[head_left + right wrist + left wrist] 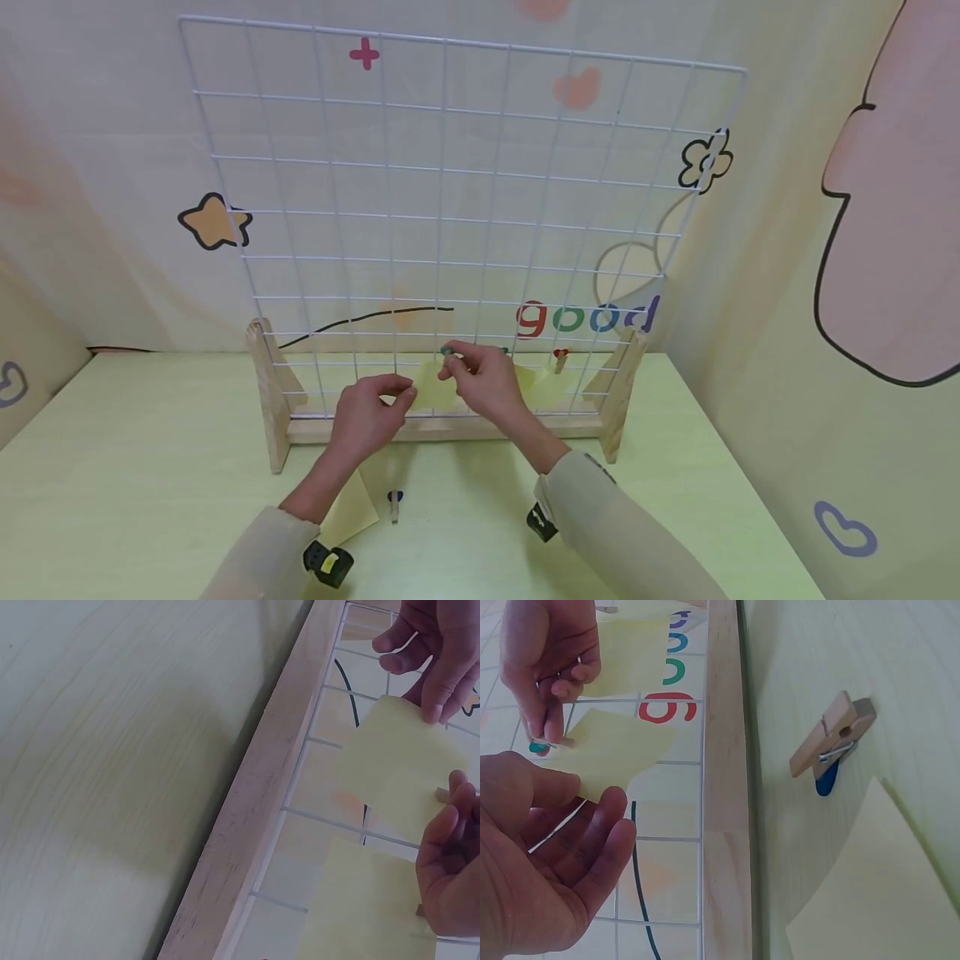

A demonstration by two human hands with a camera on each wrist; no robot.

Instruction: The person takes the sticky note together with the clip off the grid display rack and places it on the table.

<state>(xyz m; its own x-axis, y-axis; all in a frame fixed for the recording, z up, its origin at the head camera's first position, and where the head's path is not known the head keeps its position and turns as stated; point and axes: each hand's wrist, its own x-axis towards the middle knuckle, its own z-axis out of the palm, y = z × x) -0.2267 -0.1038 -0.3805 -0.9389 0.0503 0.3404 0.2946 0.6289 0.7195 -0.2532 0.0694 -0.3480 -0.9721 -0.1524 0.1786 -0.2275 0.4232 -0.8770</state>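
Note:
My left hand (371, 417) pinches the left edge of a yellow paper note (433, 387) between thumb and fingers, against the lower part of a white wire grid (465, 200). At the note's upper edge, my right hand (487, 385) pinches a small wooden clothespin with a green top (538, 746). Whether its jaws bite the grid wire cannot be made out. To the right, another yellow note (551, 389) hangs on the grid beside a clothespin with a red heart (561, 358). Part of the notes lies hidden behind my right hand.
Wooden feet (272, 400) and a wooden bar (450, 429) carry the grid on the pale table (150, 467). Before it lie a clothespin with a blue top (394, 507) and a loose yellow note (352, 510), partly under my left forearm. A patterned wall stands behind.

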